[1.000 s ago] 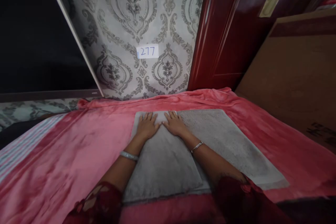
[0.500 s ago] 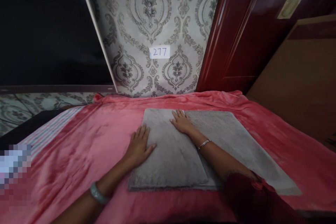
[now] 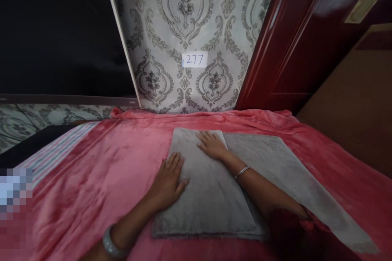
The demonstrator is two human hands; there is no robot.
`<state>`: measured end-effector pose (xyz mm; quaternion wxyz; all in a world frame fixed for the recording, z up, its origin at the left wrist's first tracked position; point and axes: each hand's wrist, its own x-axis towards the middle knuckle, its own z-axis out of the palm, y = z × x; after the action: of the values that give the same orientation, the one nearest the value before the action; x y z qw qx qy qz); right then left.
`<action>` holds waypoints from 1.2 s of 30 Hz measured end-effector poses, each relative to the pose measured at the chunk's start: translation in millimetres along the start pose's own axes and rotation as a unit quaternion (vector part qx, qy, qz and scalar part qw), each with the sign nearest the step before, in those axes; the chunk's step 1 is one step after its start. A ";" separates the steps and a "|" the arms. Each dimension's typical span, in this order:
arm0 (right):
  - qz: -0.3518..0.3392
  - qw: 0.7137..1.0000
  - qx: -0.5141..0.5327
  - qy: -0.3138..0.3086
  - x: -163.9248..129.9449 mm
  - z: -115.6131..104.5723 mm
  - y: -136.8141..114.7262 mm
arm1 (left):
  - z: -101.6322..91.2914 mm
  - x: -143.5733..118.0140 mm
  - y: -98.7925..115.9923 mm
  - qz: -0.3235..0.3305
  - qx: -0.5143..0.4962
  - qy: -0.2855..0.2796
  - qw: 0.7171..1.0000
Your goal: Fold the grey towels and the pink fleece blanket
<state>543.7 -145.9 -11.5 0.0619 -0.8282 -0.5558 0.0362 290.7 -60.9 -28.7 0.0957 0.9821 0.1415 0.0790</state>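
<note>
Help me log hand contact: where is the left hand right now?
In the head view, the left hand lies flat on the left edge of the folded grey towel, on the pink blanket, nearer the camera than the right hand.

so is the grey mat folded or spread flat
Partly folded: the grey mat's left part lies doubled over, a second layer edge showing below; left hand and right hand press it.

wall: grey damask wallpaper point(image 3: 190, 12) filling the centre, a white label point(image 3: 194, 59) reading 277 sticking on it | left: a dark screen point(image 3: 58, 32) leaning in | right: a glossy dark red door point(image 3: 294, 40) catching dim light, a brown cardboard panel point(image 3: 352, 102) standing beside it | below: a pink blanket point(image 3: 98, 171) covering the bed
</note>
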 end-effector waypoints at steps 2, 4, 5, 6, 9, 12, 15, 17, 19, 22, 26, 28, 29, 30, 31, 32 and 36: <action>0.073 0.997 -0.005 0.003 4.9 -1.8 21.2 | -0.5 0.3 0.3 0.001 -0.003 -0.002 1.000; 0.114 0.993 -0.006 0.006 6.6 -2.3 33.2 | -1.8 0.8 1.5 -0.001 -0.009 -0.002 1.000; 0.122 0.993 -0.006 0.007 6.7 -2.5 36.0 | -2.7 0.9 2.1 -0.001 -0.014 0.001 1.000; 0.123 0.992 -0.005 0.006 6.5 -3.0 36.8 | -3.6 1.0 2.3 0.001 -0.019 0.006 1.000; 0.135 0.991 -0.005 0.001 5.6 -7.1 27.6 | -6.1 0.9 1.2 0.006 -0.031 0.035 0.999; 0.116 0.992 -0.010 0.043 5.1 -12.2 -0.8 | -6.5 1.1 -1.0 -0.023 -0.029 0.077 0.996; -0.034 0.997 -0.001 0.069 6.4 -9.3 -39.3 | -4.1 1.2 -0.9 -0.064 -0.029 0.066 0.995; -0.140 0.990 0.010 0.028 10.1 -3.0 -58.2 | -1.9 0.8 0.2 -0.073 -0.035 0.037 0.996; -0.165 0.986 0.013 -0.007 16.6 3.5 -65.0 | -0.1 0.1 1.0 -0.074 -0.038 0.025 0.996; -0.075 0.997 0.006 -0.001 28.0 8.0 -58.3 | 1.4 -0.5 0.0 -0.073 -0.038 0.030 0.996; -0.012 1.000 -0.003 0.006 30.3 4.5 -47.4 | 1.4 0.5 -2.1 -0.065 -0.040 0.032 0.997; 0.001 1.000 -0.003 0.007 21.4 2.1 -43.8 | 0.9 1.7 -1.9 -0.065 -0.038 0.035 0.997; 0.011 1.000 -0.001 0.006 14.4 1.2 -41.0 | 0.6 2.3 -1.5 -0.065 -0.036 0.036 0.997; 0.023 1.000 0.000 0.004 5.9 0.9 -37.0 | 0.3 2.9 -1.0 -0.065 -0.034 0.036 0.997; 0.035 0.999 0.002 0.002 -3.9 0.9 -31.6 | 0.1 3.4 -0.6 -0.064 -0.032 0.035 0.997; 0.046 0.999 0.004 0.002 -14.8 1.5 -24.8 | 0.0 3.8 -0.4 -0.062 -0.030 0.034 0.997; 0.086 0.996 0.035 0.018 -65.5 6.4 9.1 | 0.1 5.3 -2.3 -0.051 -0.027 0.044 0.997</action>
<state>526.3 -209.5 -19.8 0.0970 -0.8707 -0.4799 0.0460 295.1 -57.3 -28.6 0.1198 0.9663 0.1934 0.1209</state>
